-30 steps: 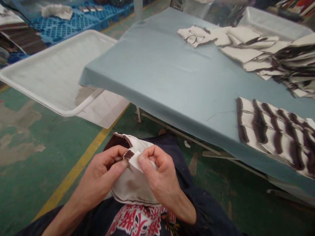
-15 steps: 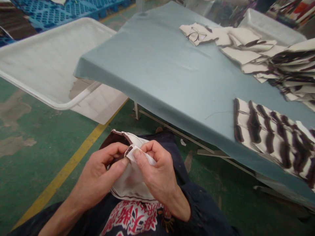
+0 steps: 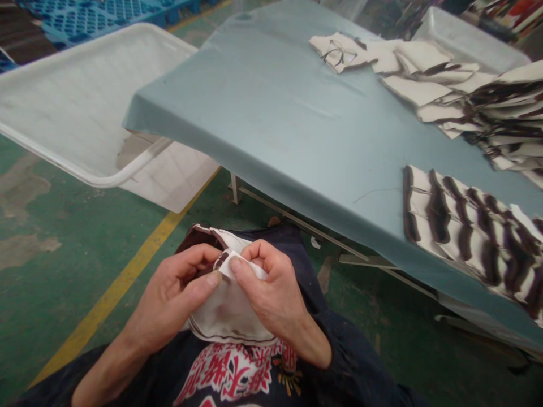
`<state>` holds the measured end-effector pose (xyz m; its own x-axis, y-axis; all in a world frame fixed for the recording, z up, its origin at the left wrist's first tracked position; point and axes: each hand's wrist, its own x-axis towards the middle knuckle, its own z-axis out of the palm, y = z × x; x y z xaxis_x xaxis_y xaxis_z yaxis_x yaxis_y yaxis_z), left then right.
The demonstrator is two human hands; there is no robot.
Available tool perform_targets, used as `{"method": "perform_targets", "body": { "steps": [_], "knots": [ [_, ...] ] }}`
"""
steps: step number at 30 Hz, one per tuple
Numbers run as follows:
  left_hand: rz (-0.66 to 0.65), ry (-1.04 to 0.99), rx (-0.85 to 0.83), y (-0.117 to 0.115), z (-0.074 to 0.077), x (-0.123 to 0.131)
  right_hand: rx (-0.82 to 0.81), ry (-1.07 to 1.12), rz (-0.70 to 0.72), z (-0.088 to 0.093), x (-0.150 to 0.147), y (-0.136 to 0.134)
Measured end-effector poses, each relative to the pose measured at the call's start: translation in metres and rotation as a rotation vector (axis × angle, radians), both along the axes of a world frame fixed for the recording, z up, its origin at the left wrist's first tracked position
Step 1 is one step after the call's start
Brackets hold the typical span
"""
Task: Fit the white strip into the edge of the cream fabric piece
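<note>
A white fabric piece with dark brown edging (image 3: 229,316) lies over my lap, its near edge curving above the printed apron front. My left hand (image 3: 173,299) pinches the brown-and-white edge of this piece between thumb and forefinger. Close beside it, my right hand (image 3: 271,288) grips a folded white corner, the thumb pressed on top. The fingertips of both hands almost meet at a small brown spot on the edge. The underside of the fabric and the curled fingers beneath it are hidden.
A table with a grey-blue cover (image 3: 254,113) stands ahead. On it lie a row of stacked white-and-brown pieces (image 3: 462,232), a looser pile (image 3: 500,107) and eyeglasses (image 3: 337,53). A white plastic tub (image 3: 85,102) is at the left, near a blue pallet (image 3: 85,22).
The camera view has shifted slightly. Both hands keep their hold on the white fabric at nearly the same spot, with only a tiny movement of the fingers.
</note>
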<state>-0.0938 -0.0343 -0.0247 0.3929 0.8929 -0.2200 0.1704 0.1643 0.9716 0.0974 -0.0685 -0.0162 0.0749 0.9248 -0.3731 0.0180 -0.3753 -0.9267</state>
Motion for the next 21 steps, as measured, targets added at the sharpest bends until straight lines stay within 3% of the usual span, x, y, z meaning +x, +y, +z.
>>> {"method": "perform_targets", "body": {
  "steps": [15,21],
  "knots": [
    [0.051,0.037,-0.002,0.0007,0.0047,0.0085,-0.006,0.063,-0.016,-0.0057,0.0009,-0.0027],
    [0.053,0.011,0.023,0.0003,-0.0014,0.0080,-0.018,0.070,-0.016,-0.0044,-0.0007,-0.0031]
  ]
}}
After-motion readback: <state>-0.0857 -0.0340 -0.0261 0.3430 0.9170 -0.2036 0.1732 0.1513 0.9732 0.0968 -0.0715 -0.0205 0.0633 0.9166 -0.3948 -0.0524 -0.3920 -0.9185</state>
